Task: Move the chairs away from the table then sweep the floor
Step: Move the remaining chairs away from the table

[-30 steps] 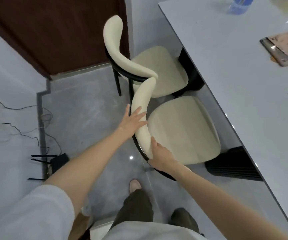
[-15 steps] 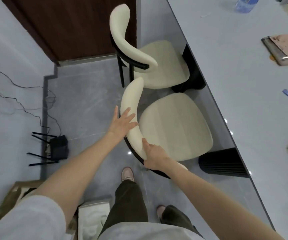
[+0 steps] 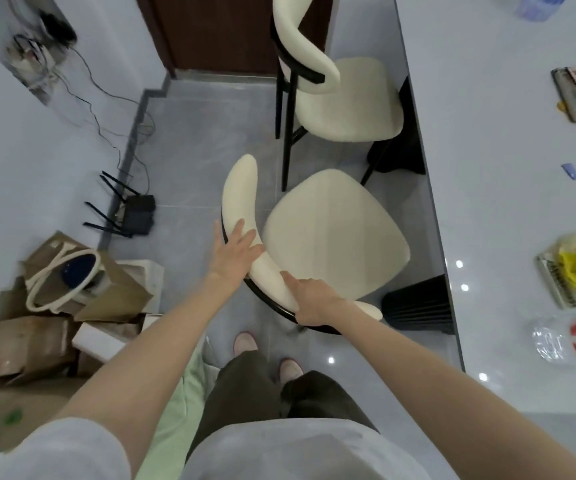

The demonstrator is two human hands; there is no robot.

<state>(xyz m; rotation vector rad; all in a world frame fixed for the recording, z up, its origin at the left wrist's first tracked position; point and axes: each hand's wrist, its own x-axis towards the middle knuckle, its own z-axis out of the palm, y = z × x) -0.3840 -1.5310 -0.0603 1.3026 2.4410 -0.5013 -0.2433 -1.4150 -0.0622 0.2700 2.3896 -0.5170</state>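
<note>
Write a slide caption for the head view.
Left hand rests on the backrest of the near chair while right hand grips it, beside the table; a second chair stands beyond.

My right grip [image 3: 310,301] hides its fingers behind the near chair [image 3: 335,233]; the top edge crops the far chair [image 3: 348,98] and a blurred bottle [image 3: 539,6]

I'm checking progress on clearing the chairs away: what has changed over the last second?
The near chair has slid back from the table toward the person. This opened a gap to the far chair, whose backrest it overlapped before. Unchanged: the left hand rests on the near chair's backrest, the right hand grips it, and the far chair stays at the table.
</note>
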